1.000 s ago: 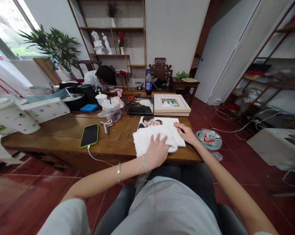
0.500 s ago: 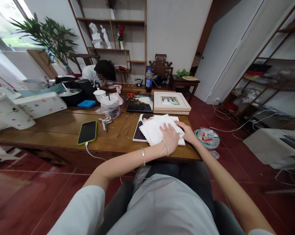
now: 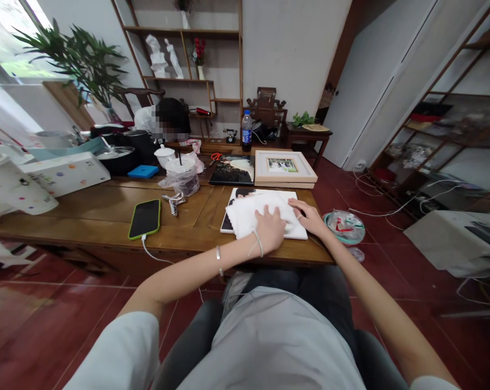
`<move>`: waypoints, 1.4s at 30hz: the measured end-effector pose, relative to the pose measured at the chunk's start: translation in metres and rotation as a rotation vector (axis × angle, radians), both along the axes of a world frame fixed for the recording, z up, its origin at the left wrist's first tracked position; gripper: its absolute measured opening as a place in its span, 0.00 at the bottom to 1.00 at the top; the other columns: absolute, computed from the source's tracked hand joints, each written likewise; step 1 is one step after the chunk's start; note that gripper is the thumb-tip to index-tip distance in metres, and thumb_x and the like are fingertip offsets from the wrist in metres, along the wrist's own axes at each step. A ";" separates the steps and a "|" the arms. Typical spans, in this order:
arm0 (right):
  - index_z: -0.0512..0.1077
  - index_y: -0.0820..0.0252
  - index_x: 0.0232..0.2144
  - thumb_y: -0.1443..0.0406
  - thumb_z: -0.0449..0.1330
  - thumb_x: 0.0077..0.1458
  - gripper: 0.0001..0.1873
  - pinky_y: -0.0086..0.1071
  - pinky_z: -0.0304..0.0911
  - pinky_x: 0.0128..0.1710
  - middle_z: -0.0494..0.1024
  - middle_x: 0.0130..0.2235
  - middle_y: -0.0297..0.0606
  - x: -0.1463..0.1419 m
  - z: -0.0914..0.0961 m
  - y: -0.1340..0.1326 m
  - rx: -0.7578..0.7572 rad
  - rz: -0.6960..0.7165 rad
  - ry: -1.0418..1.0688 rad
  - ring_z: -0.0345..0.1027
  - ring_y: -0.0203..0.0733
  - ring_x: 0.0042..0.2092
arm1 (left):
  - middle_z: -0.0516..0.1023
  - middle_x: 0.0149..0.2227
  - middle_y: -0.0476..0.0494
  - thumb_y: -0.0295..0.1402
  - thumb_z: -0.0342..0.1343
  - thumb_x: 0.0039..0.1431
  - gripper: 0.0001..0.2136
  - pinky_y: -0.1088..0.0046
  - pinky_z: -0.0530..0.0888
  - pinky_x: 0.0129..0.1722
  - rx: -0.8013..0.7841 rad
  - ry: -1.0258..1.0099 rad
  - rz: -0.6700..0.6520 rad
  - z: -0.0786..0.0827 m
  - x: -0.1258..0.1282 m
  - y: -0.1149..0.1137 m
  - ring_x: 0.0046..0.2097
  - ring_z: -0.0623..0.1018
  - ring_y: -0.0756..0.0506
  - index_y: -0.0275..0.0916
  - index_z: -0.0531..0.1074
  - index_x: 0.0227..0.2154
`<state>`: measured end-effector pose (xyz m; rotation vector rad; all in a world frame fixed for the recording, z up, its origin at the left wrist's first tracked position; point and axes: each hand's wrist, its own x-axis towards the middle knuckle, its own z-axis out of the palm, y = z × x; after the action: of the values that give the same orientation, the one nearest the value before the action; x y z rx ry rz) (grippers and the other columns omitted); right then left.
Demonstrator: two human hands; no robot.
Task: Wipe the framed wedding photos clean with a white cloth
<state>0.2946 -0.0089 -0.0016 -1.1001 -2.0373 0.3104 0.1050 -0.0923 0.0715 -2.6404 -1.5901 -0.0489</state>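
Note:
My left hand (image 3: 271,226) presses down on a folded white cloth (image 3: 245,212), its fingers spread flat and open. The cloth lies over a white-edged photo panel (image 3: 227,224) on the front of the wooden table, hiding most of its picture; part of a dark-haired figure in dark clothes shows at the left. My right hand (image 3: 309,218) rests at the panel's right edge, fingers loosely stretched and open, steadying contact with the rim. Behind the panel are a pale framed photo (image 3: 285,168) and a dark picture panel (image 3: 231,170).
A green-cased phone (image 3: 144,219) with a white cable lies left on the table (image 3: 107,216). Further back stand a bagged drink cup (image 3: 185,172), a blue box (image 3: 143,171) and a bottle (image 3: 246,132). A person (image 3: 169,116) leans down beyond the table. A lined bin (image 3: 345,226) stands right.
My left hand has slid left and slightly nearer me, taking the cloth along and baring more of the panel's right side. My right hand stays by the right edge.

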 end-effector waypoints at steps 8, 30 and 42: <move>0.74 0.54 0.45 0.69 0.52 0.54 0.18 0.44 0.56 0.59 0.73 0.52 0.39 0.000 -0.001 0.000 0.000 -0.012 0.012 0.64 0.45 0.57 | 0.55 0.64 0.45 0.34 0.46 0.63 0.14 0.37 0.59 0.54 -0.013 -0.015 -0.078 -0.007 -0.071 0.086 0.63 0.54 0.35 0.47 0.68 0.50; 0.77 0.55 0.38 0.68 0.55 0.52 0.14 0.43 0.59 0.57 0.75 0.50 0.38 -0.005 0.009 -0.009 0.001 0.013 0.117 0.66 0.45 0.55 | 0.55 0.65 0.45 0.25 0.45 0.61 0.16 0.51 0.64 0.56 0.043 0.013 -0.109 -0.021 -0.123 -0.031 0.65 0.54 0.35 0.41 0.75 0.45; 0.76 0.54 0.41 0.64 0.57 0.53 0.13 0.45 0.58 0.57 0.75 0.51 0.40 -0.003 0.006 -0.006 -0.035 0.014 0.087 0.66 0.47 0.55 | 0.64 0.60 0.37 0.29 0.44 0.62 0.14 0.61 0.68 0.52 0.037 0.008 -0.124 -0.014 -0.124 0.003 0.60 0.64 0.39 0.37 0.73 0.44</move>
<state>0.2912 -0.0149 0.0044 -1.0755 -1.9704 0.3951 -0.0188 -0.0890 0.0574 -2.7037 -1.4080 -0.0726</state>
